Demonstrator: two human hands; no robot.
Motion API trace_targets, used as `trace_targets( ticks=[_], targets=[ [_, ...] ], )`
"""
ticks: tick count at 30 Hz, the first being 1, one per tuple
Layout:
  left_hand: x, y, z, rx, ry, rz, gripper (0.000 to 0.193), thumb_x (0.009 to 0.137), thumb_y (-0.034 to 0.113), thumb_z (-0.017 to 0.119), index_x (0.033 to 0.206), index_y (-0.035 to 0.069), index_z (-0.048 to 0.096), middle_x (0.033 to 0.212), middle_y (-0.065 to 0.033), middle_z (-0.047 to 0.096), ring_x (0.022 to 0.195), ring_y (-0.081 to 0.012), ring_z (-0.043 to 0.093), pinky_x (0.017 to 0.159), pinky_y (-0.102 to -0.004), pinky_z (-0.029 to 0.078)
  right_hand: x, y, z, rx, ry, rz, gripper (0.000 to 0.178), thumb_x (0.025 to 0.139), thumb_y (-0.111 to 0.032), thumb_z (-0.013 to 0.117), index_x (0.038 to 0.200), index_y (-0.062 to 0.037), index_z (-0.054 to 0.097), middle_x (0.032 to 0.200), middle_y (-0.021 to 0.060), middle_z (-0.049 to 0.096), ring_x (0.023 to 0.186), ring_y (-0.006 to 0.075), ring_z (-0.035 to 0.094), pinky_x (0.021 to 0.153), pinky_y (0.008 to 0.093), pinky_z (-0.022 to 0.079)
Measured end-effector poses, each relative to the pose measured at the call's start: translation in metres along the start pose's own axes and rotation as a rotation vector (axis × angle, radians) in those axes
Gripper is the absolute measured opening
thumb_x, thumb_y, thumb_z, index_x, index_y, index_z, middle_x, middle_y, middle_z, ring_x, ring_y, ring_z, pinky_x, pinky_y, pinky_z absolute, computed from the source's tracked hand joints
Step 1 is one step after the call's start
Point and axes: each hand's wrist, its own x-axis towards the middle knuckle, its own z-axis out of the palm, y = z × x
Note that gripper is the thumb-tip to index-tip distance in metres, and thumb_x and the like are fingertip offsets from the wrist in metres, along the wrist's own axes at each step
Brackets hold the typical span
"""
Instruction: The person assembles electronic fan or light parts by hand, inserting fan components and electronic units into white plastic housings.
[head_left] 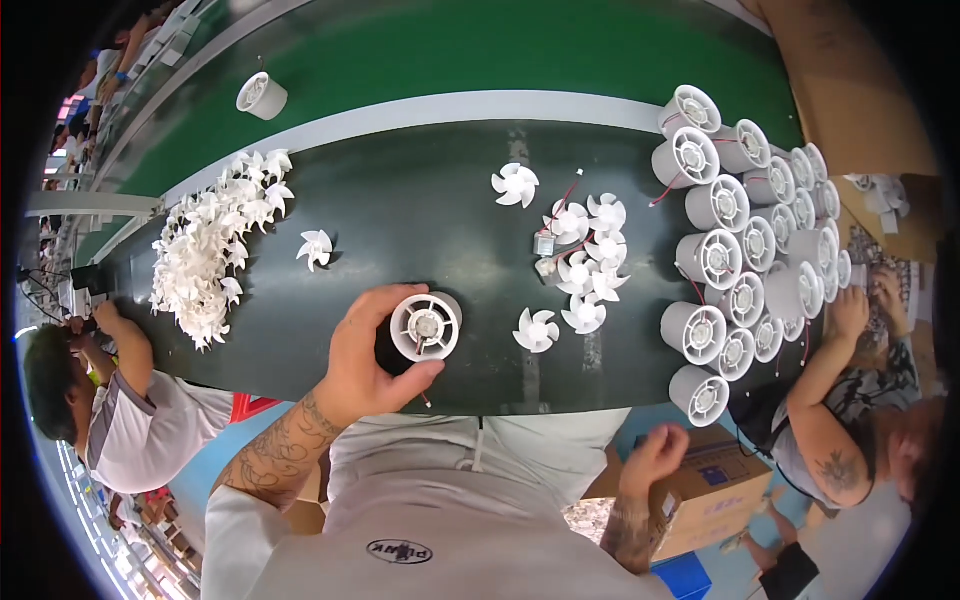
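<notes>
My left hand (365, 350) is wrapped round a white round fan housing (452, 318) near the front edge of the dark work surface. Its spoked end faces up, with a hub in the middle, and a short red wire shows below it. My right hand (655, 452) is off the surface, beyond the front edge at the right, above a cardboard box. Its fingers are curled in; whatever they hold, if anything, is hidden. Right of the held housing lies a loose white fan impeller (537, 331). Past it is a cluster of impellers (605, 250), with two small motors (544, 244) at its left side.
A heap of white impellers (200, 260) lies at the left, a single one (316, 250) beside it. Stacked fan housings (717, 203) crowd the right end. Another housing (262, 96) sits on the green belt (420, 65). Co-workers sit at both sides; a cardboard box (715, 490) stands below.
</notes>
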Motion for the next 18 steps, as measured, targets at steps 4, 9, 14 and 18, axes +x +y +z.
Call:
trace_targets(
  ticks=[4, 9, 14, 18],
  targets=[
    [0.017, 0.008, 0.006, -0.036, 0.015, -0.135, 0.058, 0.067, 0.020, 0.082, 0.116, 0.003, 0.056, 0.112, -0.0175, 0.064, 0.101, -0.0357, 0.060, 0.089, -0.0419, 0.047, -0.008, -0.114, 0.011, -0.105, -0.402, -0.586, 0.031, 0.083, -0.003, 0.063, 0.112, 0.0022, 0.053, 0.104, 0.0192, 0.060, 0.094, 0.0346, 0.059, 0.087, 0.0413, 0.048],
    [0.032, 0.014, 0.018, 0.078, 0.008, -0.057, 0.055, 0.068, 0.025, 0.084, 0.111, 0.003, 0.059, 0.107, -0.0147, 0.064, 0.098, -0.0348, 0.061, 0.087, -0.0423, 0.047, 0.016, -0.207, 0.115, -0.544, -0.563, -0.701, 0.064, 0.083, -0.012, 0.069, 0.141, -0.0028, 0.043, 0.147, 0.0283, 0.034, 0.136, 0.0476, 0.033, 0.108, 0.0540, 0.031],
    [0.037, 0.015, 0.018, 0.014, 0.117, -0.109, 0.054, 0.071, 0.021, 0.082, 0.115, 0.001, 0.056, 0.107, -0.0165, 0.062, 0.094, -0.0346, 0.063, 0.079, -0.0402, 0.052, 0.039, -0.218, 0.168, -0.733, -0.433, -0.813, 0.065, 0.088, -0.024, 0.066, 0.144, -0.0056, 0.040, 0.149, 0.0274, 0.031, 0.136, 0.0485, 0.030, 0.110, 0.0556, 0.027],
    [0.043, 0.010, 0.008, -0.089, 0.105, -0.297, 0.058, 0.073, 0.017, 0.081, 0.121, -0.001, 0.054, 0.108, -0.0154, 0.061, 0.083, -0.0260, 0.065, 0.071, -0.0344, 0.053, 0.044, -0.220, 0.165, -0.500, -0.391, -0.793, 0.058, 0.087, -0.016, 0.066, 0.140, -0.0042, 0.045, 0.149, 0.0266, 0.033, 0.134, 0.0458, 0.036, 0.109, 0.0515, 0.031]
  ],
)
